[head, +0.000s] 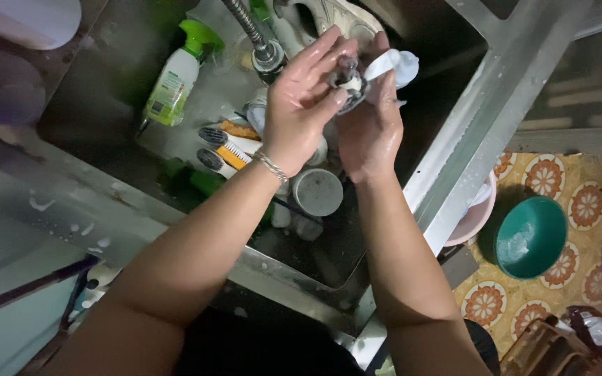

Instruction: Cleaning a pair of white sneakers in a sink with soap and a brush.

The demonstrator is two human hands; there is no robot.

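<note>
We see both hands raised over the steel sink (454, 150), just under the faucet (263, 45). The left hand (301, 104) has its fingers stretched long and close together, their pads pressed on a small dark, wet object (348, 80) — what it is, we cannot tell. The right hand (371, 129) cups that object from the other side, fingers curled about it and pinching a white cloth (398, 64) that sticks out above. Below the hands lie brushes (221, 147) and a grey cup (317, 192); a green spray bottle (175, 80) leans to the left.
</note>
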